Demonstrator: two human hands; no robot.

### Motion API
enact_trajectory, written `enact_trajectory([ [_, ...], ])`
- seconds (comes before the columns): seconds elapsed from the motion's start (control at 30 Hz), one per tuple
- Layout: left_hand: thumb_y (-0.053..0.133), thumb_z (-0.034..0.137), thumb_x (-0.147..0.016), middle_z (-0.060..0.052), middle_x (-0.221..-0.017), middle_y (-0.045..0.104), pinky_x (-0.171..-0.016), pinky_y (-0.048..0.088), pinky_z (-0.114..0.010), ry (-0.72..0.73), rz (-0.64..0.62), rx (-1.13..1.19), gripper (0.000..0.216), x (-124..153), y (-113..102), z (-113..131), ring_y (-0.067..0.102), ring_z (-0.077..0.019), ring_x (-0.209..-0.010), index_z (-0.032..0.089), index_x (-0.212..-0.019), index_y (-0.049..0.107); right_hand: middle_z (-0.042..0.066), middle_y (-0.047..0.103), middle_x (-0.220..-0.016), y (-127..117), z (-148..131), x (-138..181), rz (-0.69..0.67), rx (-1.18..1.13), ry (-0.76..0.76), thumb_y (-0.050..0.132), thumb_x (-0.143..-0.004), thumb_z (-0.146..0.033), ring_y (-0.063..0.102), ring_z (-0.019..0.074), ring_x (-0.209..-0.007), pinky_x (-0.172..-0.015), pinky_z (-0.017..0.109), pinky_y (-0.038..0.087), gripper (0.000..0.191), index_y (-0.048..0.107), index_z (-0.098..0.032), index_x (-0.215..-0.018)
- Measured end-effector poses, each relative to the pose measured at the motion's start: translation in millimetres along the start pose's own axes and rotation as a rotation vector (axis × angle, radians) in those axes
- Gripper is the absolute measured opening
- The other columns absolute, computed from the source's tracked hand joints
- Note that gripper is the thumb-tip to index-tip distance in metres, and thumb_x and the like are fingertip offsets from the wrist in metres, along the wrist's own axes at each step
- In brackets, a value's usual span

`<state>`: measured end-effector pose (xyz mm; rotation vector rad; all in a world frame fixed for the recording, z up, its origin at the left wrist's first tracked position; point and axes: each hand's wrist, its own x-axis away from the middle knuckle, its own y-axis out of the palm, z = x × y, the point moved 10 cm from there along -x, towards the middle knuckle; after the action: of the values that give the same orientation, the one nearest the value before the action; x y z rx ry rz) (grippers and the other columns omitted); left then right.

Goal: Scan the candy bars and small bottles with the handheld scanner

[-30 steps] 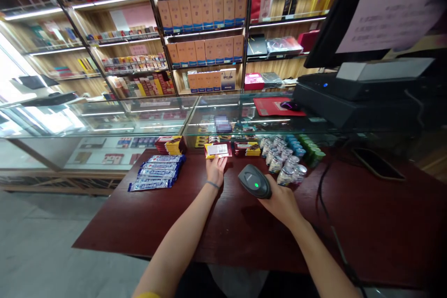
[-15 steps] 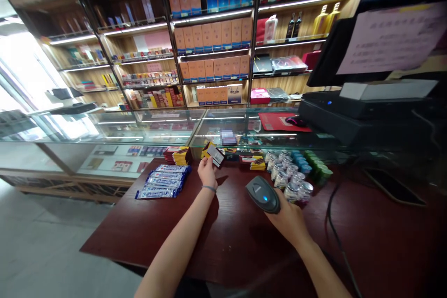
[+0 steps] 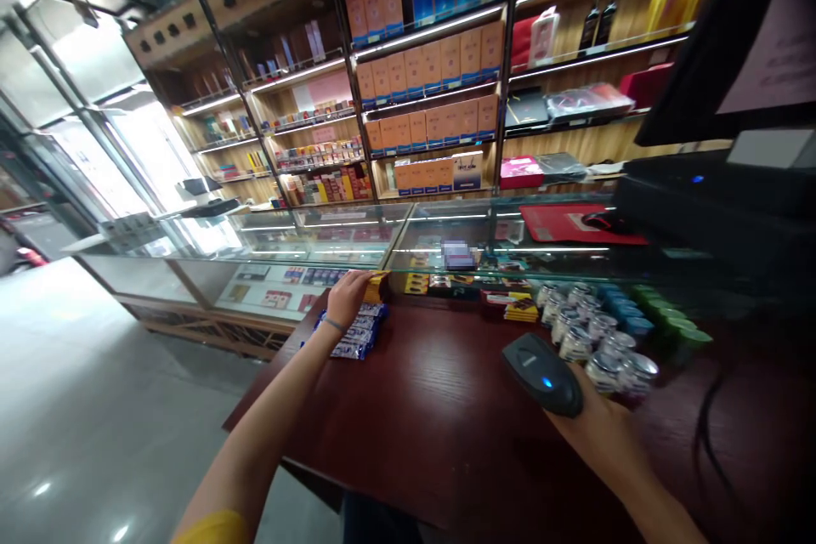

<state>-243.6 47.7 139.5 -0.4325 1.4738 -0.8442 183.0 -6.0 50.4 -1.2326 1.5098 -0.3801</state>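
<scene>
Left hand (image 3: 346, 299) curled over packs (image 3: 377, 286), hold unclear; right hand (image 3: 599, 433) clasped scanner (image 3: 541, 372), well right of packs, nose pointing left.

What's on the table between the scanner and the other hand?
Only bare dark tabletop lies between the scanner and the left hand, seen in the head view.

Round metal tins (image 3: 599, 344) stand on the dark wooden worktop (image 3: 446, 416) behind the black handheld scanner (image 3: 541, 374), lower right; blue wrapped bars (image 3: 355, 338) lie centre-left

Left hand (image 3: 348, 297), earlier mid-counter, now at the stack of packs (image 3: 377, 286).
</scene>
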Motion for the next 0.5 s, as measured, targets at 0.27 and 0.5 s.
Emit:
enact_trajectory([
  [0.27,0.052,0.021,-0.094,-0.006,-0.118,0.066,-0.090,0.050,-0.029,-0.025,-0.217,-0.213,0.032,3.2,34.9,-40.3,0.061,-0.0198,-0.107,0.029,-0.122,0.064,0.000,0.070,-0.066,4.9,9.0,0.7,-0.015,-0.032,0.039,0.051,-0.081,-0.038,0.069,0.0272,-0.057,-0.047,0.029,0.039,0.029,0.053,-0.026,-0.108],
  [0.5,0.049,0.019,-0.095,-0.006,-0.117,0.064,-0.095,0.049,-0.029,0.028,-0.245,-0.127,0.037,-0.8,55.3,-46.8,0.060,-0.0176,-0.108,0.031,-0.128,0.061,0.001,0.068,-0.060,3.0,5.6,1.1,0.001,0.022,0.026,0.050,-0.080,-0.037,0.068,0.0276,-0.055,-0.048,0.030,0.038,0.031,0.055,-0.025,-0.108],
])
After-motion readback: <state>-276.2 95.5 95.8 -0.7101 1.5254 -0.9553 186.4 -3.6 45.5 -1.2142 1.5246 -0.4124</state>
